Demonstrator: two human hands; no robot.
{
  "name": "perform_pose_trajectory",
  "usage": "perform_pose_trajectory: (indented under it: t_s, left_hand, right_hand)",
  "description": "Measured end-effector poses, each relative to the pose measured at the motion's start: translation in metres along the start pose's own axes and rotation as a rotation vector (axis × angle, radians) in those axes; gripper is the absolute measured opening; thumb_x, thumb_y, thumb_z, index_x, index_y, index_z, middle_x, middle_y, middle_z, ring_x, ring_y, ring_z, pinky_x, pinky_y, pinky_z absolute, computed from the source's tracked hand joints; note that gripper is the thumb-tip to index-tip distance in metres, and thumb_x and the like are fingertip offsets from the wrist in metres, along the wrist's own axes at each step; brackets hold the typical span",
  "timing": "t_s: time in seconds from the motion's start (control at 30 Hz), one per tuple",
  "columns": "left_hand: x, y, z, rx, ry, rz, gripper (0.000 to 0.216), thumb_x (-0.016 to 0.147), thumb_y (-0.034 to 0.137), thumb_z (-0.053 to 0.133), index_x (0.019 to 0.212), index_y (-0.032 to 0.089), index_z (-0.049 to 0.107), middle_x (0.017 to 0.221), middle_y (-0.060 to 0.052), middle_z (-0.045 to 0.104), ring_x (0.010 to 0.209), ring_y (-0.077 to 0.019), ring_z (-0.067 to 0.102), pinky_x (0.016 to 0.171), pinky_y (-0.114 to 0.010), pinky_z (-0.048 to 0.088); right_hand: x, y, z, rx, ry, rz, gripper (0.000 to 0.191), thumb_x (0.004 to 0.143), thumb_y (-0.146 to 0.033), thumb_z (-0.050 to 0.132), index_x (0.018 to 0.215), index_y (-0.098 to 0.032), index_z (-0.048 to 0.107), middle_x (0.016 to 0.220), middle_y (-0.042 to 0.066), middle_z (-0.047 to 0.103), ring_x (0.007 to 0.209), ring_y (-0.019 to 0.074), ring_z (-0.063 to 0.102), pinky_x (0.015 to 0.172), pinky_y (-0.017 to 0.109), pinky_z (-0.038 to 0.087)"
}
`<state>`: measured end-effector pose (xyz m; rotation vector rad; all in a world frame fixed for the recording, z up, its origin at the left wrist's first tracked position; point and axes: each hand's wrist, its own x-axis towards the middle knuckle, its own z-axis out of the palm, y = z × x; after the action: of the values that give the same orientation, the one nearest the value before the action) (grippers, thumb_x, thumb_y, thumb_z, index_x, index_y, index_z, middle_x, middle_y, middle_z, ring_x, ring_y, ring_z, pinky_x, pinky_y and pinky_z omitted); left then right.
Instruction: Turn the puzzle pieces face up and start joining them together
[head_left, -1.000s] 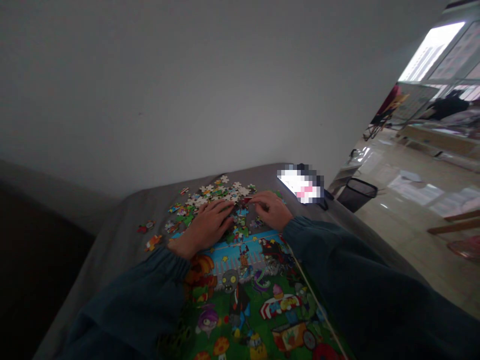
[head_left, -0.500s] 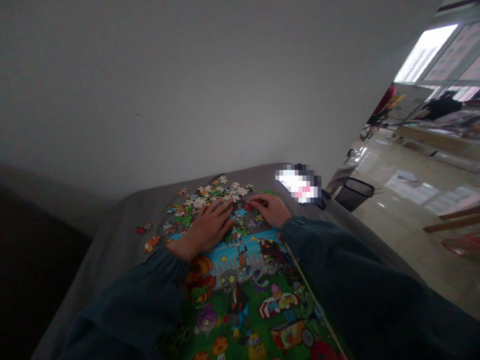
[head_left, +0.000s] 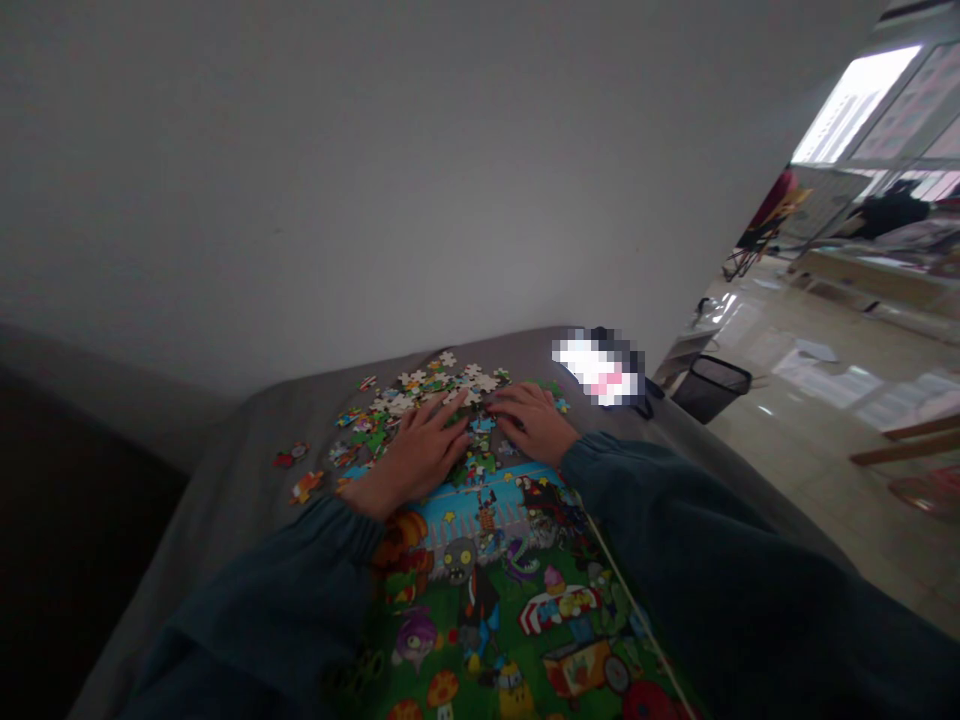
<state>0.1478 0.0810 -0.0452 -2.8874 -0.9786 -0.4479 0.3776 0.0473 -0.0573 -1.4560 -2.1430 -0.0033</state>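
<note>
A colourful cartoon jigsaw puzzle (head_left: 495, 600) lies partly assembled on a grey table (head_left: 240, 470). Beyond its far edge sits a heap of loose puzzle pieces (head_left: 420, 392). My left hand (head_left: 416, 452) rests flat on the pieces, fingers spread. My right hand (head_left: 531, 420) lies palm down beside it, fingers stretched over the pieces near the puzzle's top edge. Nothing is visibly held in either hand. Both arms wear dark teal sleeves.
A few stray pieces (head_left: 296, 470) lie at the left of the table. A bright, blurred-out object (head_left: 600, 368) sits at the table's far right corner. A black waste bin (head_left: 709, 385) stands on the glossy floor beyond. A plain wall backs the table.
My right hand has flattened from a pinch on a small piece to lying palm down. My left hand stayed flat and shifted only slightly.
</note>
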Motion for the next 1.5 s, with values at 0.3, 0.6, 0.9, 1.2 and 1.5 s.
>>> perform_pose_trajectory:
  t_s: [0.3, 0.6, 0.9, 1.2, 1.5]
  left_hand:
    - [0.001, 0.002, 0.0, -0.088, 0.041, -0.028, 0.043, 0.1, 0.032, 0.033, 0.141, 0.022, 0.04, 0.149, -0.007, 0.042, 0.135, -0.029, 0.033, 0.106, -0.051, 0.031]
    - [0.005, 0.009, -0.009, -0.258, 0.1, 0.015, 0.042, 0.099, 0.031, 0.036, 0.14, 0.024, 0.043, 0.14, -0.011, 0.045, 0.13, -0.0286, 0.039, 0.107, -0.052, 0.031]
    - [0.01, 0.01, -0.022, -0.529, 0.212, -0.021, 0.035, 0.098, 0.035, 0.039, 0.118, 0.023, 0.066, 0.12, -0.007, 0.06, 0.115, -0.0215, 0.055, 0.101, -0.041, 0.045]
    - [0.013, 0.012, -0.027, -0.647, 0.248, -0.101, 0.029, 0.094, 0.036, 0.05, 0.094, 0.02, 0.074, 0.103, -0.006, 0.071, 0.098, -0.0198, 0.065, 0.089, -0.037, 0.052]
    - [0.014, 0.011, -0.024, -0.621, 0.265, -0.062, 0.021, 0.09, 0.032, 0.055, 0.088, 0.021, 0.073, 0.102, -0.005, 0.071, 0.097, -0.0194, 0.063, 0.093, -0.038, 0.049]
  right_hand:
    - [-0.001, -0.006, -0.005, -0.039, 0.005, -0.096, 0.037, 0.092, -0.023, 0.05, 0.128, -0.024, 0.057, 0.131, 0.006, 0.057, 0.124, 0.0244, 0.04, 0.101, 0.045, 0.03]
    - [-0.002, -0.005, -0.004, -0.023, 0.018, -0.148, 0.044, 0.091, -0.021, 0.049, 0.135, -0.019, 0.05, 0.138, 0.008, 0.053, 0.129, 0.025, 0.038, 0.104, 0.046, 0.03]
    - [0.0, -0.003, -0.006, 0.271, 0.295, -0.182, 0.013, 0.089, -0.022, 0.058, 0.096, -0.02, 0.07, 0.1, 0.007, 0.07, 0.102, 0.02, 0.06, 0.094, 0.038, 0.043]
    - [-0.001, -0.013, -0.013, 0.706, 0.168, 0.103, 0.013, 0.08, -0.025, 0.066, 0.088, -0.018, 0.058, 0.084, 0.002, 0.065, 0.077, 0.0144, 0.062, 0.076, 0.031, 0.051]
    - [-0.004, -0.014, -0.013, 0.869, 0.017, 0.143, 0.02, 0.077, -0.03, 0.069, 0.09, -0.016, 0.062, 0.08, 0.003, 0.067, 0.074, 0.0144, 0.064, 0.076, 0.033, 0.053]
